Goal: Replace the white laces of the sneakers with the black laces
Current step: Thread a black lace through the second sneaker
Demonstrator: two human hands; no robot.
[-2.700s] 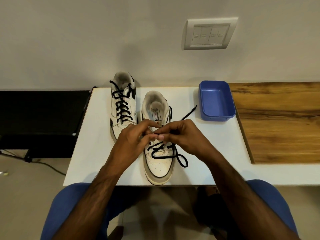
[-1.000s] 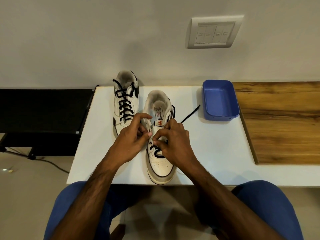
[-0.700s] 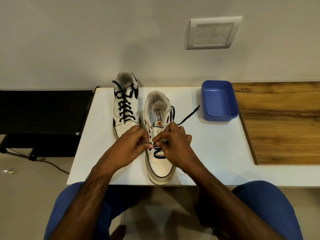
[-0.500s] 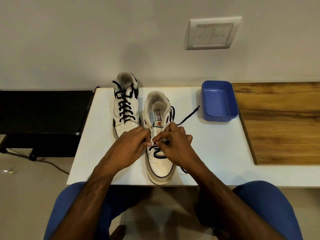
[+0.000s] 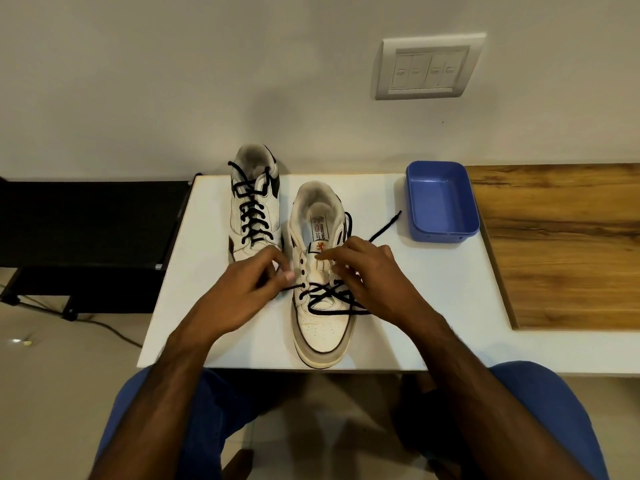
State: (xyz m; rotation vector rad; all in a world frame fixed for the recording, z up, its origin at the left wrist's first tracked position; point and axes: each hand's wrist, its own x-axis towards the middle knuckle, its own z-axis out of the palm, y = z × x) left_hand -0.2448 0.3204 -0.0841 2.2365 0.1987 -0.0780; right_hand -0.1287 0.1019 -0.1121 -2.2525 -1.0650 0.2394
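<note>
Fingers (image 5: 282, 273) of the left hand (image 5: 242, 292) pinch the black lace (image 5: 329, 299), just left of the near sneaker (image 5: 322, 317), whose empty eyelets run away toward the heel.

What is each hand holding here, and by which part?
The left hand pinches the black lace just outside a left-side eyelet of the near sneaker. Whether the right hand holds anything cannot be told.

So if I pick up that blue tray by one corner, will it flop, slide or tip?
The blue tray looks like rigid moulded plastic, so it probably holds its shape. It appears empty, so likely light. On the smooth white table a push would probably slide it rather than tip it, given its low walls.
</note>
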